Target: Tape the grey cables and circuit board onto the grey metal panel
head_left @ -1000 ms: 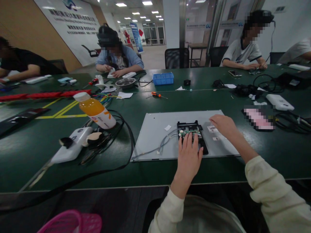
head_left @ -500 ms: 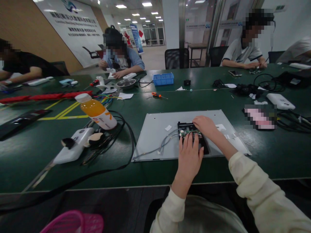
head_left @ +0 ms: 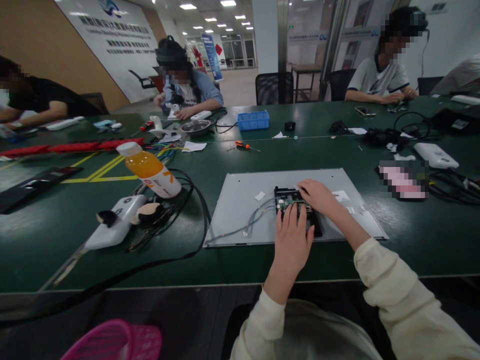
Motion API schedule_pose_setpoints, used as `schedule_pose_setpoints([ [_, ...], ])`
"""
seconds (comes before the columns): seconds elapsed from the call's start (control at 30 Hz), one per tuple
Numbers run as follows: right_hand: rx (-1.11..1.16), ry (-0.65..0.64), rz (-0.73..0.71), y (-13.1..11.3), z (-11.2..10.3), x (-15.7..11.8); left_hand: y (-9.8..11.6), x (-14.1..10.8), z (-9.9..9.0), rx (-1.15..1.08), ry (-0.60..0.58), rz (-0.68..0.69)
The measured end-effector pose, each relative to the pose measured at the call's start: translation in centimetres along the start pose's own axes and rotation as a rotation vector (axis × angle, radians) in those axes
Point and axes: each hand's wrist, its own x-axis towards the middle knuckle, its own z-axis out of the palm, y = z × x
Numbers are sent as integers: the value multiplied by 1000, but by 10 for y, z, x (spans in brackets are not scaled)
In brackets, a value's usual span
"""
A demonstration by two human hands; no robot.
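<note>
Black frame (head_left: pixel 317 225) lies partly beneath the left hand (head_left: pixel 292 242).

The panel (head_left: pixel 232 200) lies near the worktop's (head_left: pixel 187 272) front edge, and on it, right of the middle, I see a frame (head_left: pixel 287 194) with a circuit board (head_left: pixel 292 203) in it. A cable (head_left: pixel 257 217) runs from the board's left toward the panel's near left corner. Left of the panel stands a bottle (head_left: pixel 153 172), with a casing (head_left: pixel 116 225) in front of it. Behind the panel lies a screwdriver (head_left: pixel 243 145); behind that, a tray (head_left: pixel 253 121), with a bowl (head_left: pixel 195 127) to its left.
</note>
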Motion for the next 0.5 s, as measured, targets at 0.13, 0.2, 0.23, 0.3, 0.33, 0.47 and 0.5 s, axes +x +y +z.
schedule_pose_setpoints([
  [0.13,36,71,33,3,-9,-11,-1,0,0,-3,12,4],
  [0.2,67,120,52,5,-15,-24,-1,0,0,-5,18,9],
  [0.23,84,143,64,6,-17,-33,-1,-1,0,-5,17,10],
  [0.3,101,183,107,6,-18,-54,0,-1,0,0,12,8],
  [0.33,110,201,131,5,-18,-65,0,-1,0,3,9,6],
  [0.47,248,276,169,-14,-13,-100,0,0,0,9,8,1],
  [0.5,308,278,156,-21,-12,-105,0,-1,1,10,8,1],
])
